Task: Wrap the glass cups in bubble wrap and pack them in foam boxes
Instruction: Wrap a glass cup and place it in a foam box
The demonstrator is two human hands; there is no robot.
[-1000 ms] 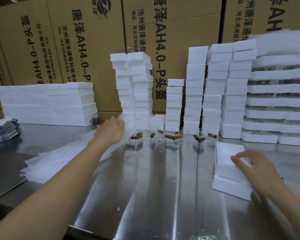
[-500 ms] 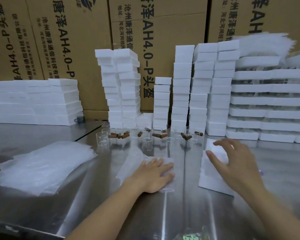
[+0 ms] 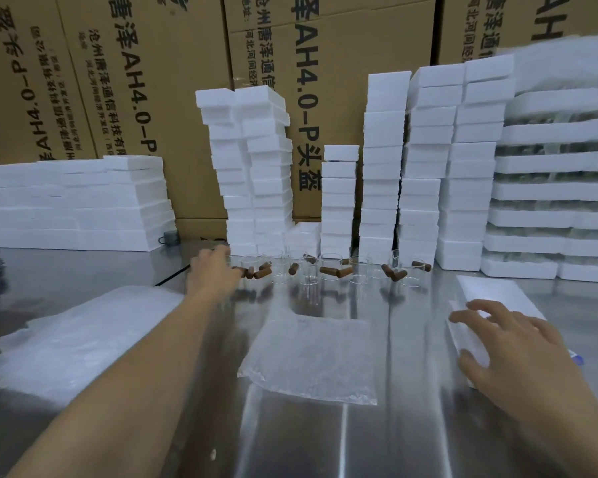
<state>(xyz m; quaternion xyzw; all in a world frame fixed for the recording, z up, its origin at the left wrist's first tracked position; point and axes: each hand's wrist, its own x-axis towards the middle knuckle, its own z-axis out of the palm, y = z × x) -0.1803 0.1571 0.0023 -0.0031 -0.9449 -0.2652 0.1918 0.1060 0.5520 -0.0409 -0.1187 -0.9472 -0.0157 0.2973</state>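
Several clear glass cups with brown handles stand in a row on the steel table, in front of the foam stacks. A single sheet of bubble wrap lies flat in the middle of the table. My left hand is stretched out to the left end of the cup row, its fingers at the leftmost cup; whether it grips one is hidden by the hand. My right hand rests with spread fingers on a white foam box at the right.
A pile of bubble wrap sheets lies at the left. Tall stacks of white foam boxes line the back, with flat foam slabs at the far left and foam trays at the right. Cardboard cartons form the wall behind.
My left hand has left the bubble wrap sheet in the middle of the table and reached forward to the left end of the cup row. My right hand stays on the foam box.
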